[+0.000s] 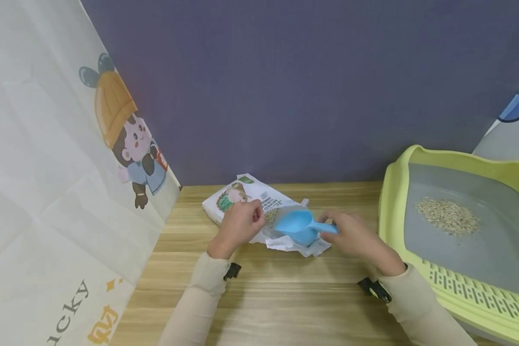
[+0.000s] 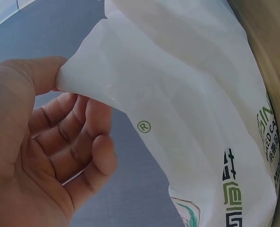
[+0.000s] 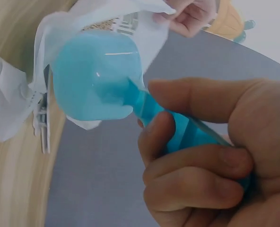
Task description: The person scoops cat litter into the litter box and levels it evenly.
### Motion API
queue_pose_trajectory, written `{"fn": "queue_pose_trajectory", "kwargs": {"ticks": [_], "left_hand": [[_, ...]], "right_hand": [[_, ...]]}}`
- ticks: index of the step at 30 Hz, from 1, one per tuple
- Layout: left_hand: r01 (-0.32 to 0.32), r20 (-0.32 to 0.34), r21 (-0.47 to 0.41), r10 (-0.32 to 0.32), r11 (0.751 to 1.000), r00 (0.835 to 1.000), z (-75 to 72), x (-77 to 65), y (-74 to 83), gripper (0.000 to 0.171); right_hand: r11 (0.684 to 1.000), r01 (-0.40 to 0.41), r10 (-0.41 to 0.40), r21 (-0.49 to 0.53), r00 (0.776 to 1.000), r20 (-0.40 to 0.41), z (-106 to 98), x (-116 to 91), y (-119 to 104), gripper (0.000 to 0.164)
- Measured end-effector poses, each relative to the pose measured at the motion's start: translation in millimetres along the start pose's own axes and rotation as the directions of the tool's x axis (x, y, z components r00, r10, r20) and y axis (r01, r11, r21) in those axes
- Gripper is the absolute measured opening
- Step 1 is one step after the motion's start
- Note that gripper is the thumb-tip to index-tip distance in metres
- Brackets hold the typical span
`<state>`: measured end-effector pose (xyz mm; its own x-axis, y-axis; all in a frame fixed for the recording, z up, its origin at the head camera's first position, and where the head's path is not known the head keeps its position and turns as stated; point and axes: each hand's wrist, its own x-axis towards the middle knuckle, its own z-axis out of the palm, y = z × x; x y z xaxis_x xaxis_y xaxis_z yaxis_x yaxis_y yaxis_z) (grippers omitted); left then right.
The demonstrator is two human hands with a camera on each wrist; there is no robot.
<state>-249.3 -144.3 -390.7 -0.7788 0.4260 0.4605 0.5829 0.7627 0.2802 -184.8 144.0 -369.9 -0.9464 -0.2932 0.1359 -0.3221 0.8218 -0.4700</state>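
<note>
A white printed bag (image 1: 265, 190) lies on the wooden table with its mouth spread toward the right, tan granules (image 1: 271, 217) visible inside. Between thumb and forefinger, my left hand (image 1: 240, 223) pinches the upper edge of the bag's mouth; the left wrist view shows this pinch on the white film (image 2: 178, 85). My right hand (image 1: 354, 235) grips the handle of a light blue scoop (image 1: 297, 222), fingers wrapped round it. The scoop's bowl is at the bag's opening. In the right wrist view the bowl (image 3: 95, 80) hides part of the opening.
To the right stands a litter tray with a yellow-green rim (image 1: 393, 206) and grey base, holding a pile of tan granules (image 1: 447, 216). A dark blue-grey panel (image 1: 285, 96) rises behind the table (image 1: 277, 298). On the left hangs a white printed sheet (image 1: 47, 158).
</note>
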Motion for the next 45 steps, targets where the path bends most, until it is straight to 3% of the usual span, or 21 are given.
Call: {"fn": "queue_pose_trajectory", "kwargs": {"ticks": [17, 24, 31, 38, 42, 45], "left_hand": [[0.012, 0.011, -0.007, -0.012, 1.000, 1.000, -0.4, 0.1, 0.2, 0.017], [0.009, 0.011, -0.013, -0.008, 1.000, 1.000, 0.4, 0.2, -0.5, 0.016], [0.006, 0.011, -0.013, -0.006, 1.000, 1.000, 1.4, 0.8, -0.8, 0.016], [0.010, 0.003, -0.018, -0.010, 1.000, 1.000, 1.3, 0.8, -0.4, 0.016], [0.012, 0.003, -0.023, -0.012, 1.000, 1.000, 1.3, 0.5, -0.5, 0.016], [0.010, -0.003, -0.023, -0.010, 1.000, 1.000, 1.5, 0.2, -0.8, 0.016]], "right_hand": [[0.999, -0.033, 0.034, 0.019, 0.999, -0.009, 20, 17, -3, 0.024], [0.999, 0.013, -0.013, -0.033, 1.000, -0.013, 17, 24, -9, 0.025], [0.996, 0.048, -0.045, -0.077, 0.998, 0.036, 13, 34, -14, 0.030], [0.998, 0.030, -0.025, -0.046, 0.995, 0.096, 11, 45, -21, 0.008], [0.999, 0.005, -0.002, -0.033, 0.995, 0.101, 14, 50, -21, 0.017], [1.000, -0.004, 0.006, -0.023, 0.996, 0.093, 17, 52, -22, 0.016]]}}
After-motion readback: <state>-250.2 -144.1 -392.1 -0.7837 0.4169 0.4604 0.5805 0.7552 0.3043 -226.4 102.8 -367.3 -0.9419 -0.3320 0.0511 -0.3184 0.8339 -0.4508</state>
